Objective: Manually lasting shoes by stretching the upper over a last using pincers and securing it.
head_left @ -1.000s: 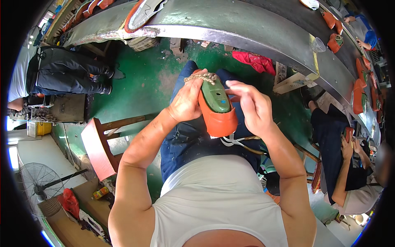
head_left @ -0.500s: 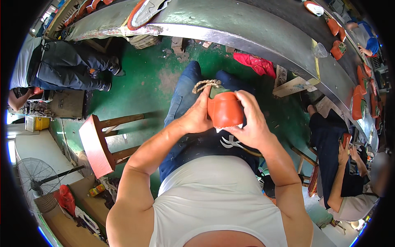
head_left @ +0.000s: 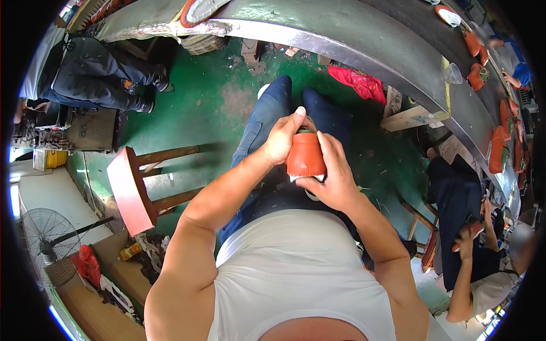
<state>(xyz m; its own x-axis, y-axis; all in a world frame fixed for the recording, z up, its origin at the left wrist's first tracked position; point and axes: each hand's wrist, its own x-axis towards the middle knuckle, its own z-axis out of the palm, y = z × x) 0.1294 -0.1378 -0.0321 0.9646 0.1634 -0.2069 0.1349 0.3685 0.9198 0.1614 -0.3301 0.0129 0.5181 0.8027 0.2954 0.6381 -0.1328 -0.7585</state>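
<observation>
Over my lap I hold an orange-red shoe upper (head_left: 306,156) stretched on a shoe last, its heel part facing me. A ragged whitish edge runs along its lower rim, and a bit of green shows at the opening. My left hand (head_left: 280,143) is closed round the left side near the opening, thumb raised at the top. With fingers along the right side and thumb under the whitish edge, my right hand (head_left: 335,177) grips the other side. The toe part is hidden from view.
A long dark workbench (head_left: 318,28) curves across the far side, with orange shoes (head_left: 497,150) on its right. To my left are a red-topped stool (head_left: 128,193) and a fan (head_left: 50,238). Red cloth (head_left: 358,83) lies beneath the bench. Other people sit at right and left.
The upper has turned in my hands and shifted slightly left. My left thumb has come up over the top. The rope loop seen earlier at the last is now out of sight.
</observation>
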